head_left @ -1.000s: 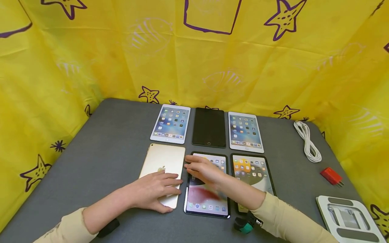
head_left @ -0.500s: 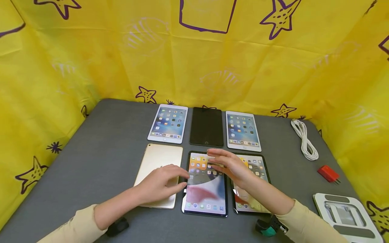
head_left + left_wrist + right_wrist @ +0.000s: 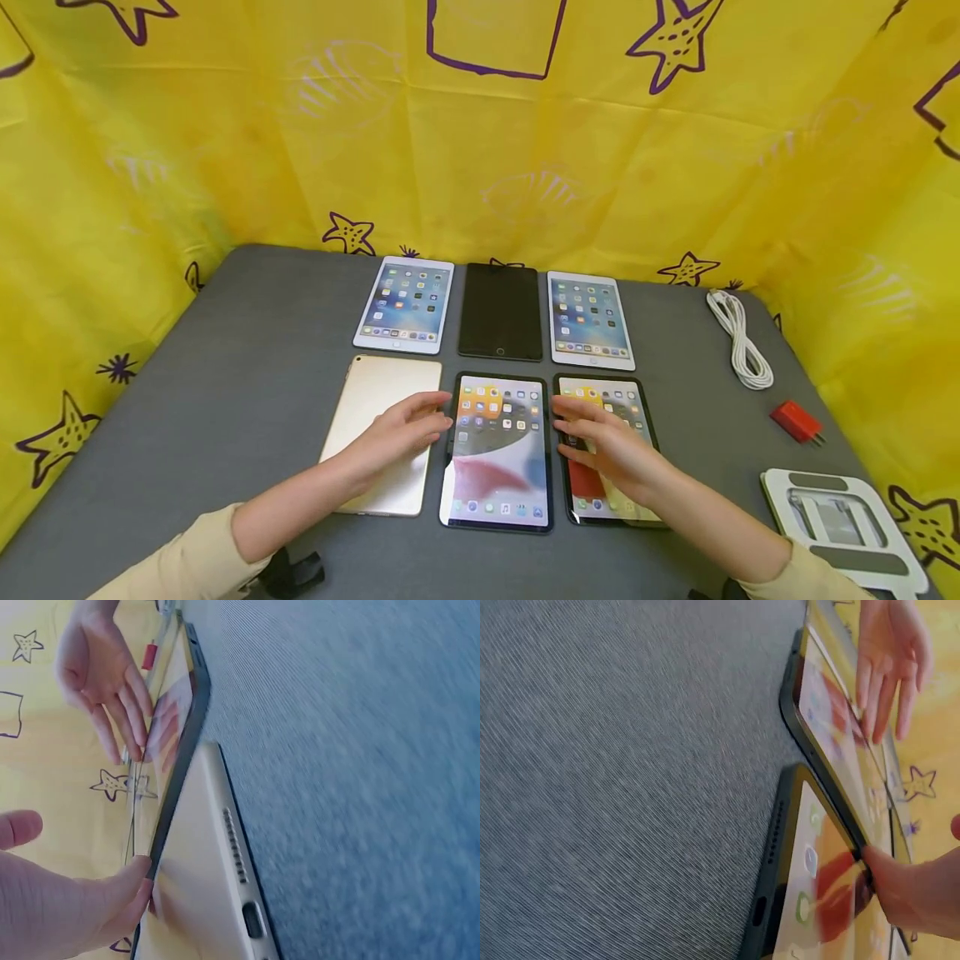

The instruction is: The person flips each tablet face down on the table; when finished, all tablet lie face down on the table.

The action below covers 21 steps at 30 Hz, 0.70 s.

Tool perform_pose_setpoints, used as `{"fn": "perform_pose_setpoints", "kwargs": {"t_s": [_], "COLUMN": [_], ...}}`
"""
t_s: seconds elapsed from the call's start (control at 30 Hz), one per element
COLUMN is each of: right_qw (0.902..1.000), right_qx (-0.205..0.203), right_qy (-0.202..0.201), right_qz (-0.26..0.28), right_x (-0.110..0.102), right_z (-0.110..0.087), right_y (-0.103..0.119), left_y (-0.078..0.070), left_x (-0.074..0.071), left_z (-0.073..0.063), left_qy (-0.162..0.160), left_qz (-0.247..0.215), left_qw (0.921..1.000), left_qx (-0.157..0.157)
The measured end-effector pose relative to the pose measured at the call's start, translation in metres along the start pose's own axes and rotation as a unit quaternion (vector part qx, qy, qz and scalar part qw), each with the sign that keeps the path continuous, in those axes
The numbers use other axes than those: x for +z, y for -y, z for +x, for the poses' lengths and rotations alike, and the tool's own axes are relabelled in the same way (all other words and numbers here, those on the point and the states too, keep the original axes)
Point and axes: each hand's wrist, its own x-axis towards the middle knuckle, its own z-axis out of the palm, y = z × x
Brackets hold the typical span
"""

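Observation:
In the lower row lie three tablets. The middle one [image 3: 491,467] has its lit screen up, and both hands are at its long sides. My left hand [image 3: 401,433] hovers over the gold tablet [image 3: 367,408], which lies back up. Its thumb and fingers touch or nearly touch the middle tablet's left edge, as the left wrist view shows. My right hand [image 3: 615,450] is above the right tablet [image 3: 633,404], whose screen is lit. Its thumb [image 3: 896,881] meets the middle tablet's right edge in the right wrist view. Neither hand grips anything.
Behind them lie a white tablet [image 3: 405,304], a black tablet with a dark screen [image 3: 501,312] and another white tablet [image 3: 589,321]. A bundled white cable [image 3: 742,342], a red plug adapter [image 3: 797,421] and a white folded stand [image 3: 862,558] lie at the right. Yellow cloth [image 3: 465,167] encloses the table.
My left hand has lifted off the gold tablet's back to the middle tablet's left edge. My right hand has moved right, from over the middle tablet to its right edge.

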Motion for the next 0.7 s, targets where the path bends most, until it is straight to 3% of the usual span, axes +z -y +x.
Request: {"fn": "perform_pose_setpoints", "kwargs": {"t_s": [0.2, 0.43, 0.7], "right_qw": [0.9991, 0.999, 0.9989], "right_qx": [0.012, 0.015, 0.009], "right_qy": [0.035, 0.025, 0.03], "right_qz": [0.021, 0.033, 0.035], "right_x": [0.004, 0.005, 0.003], "right_z": [-0.005, -0.004, -0.004], "right_y": [-0.002, -0.003, -0.003], "left_y": [-0.002, -0.003, -0.003], "left_x": [0.002, -0.006, -0.016], "left_z": [0.003, 0.008, 0.017], "left_qy": [0.018, 0.06, 0.06], "left_qz": [-0.102, -0.145, -0.175], "left_qw": [0.9939, 0.9865, 0.9794], "left_qx": [-0.038, -0.044, -0.08]}}
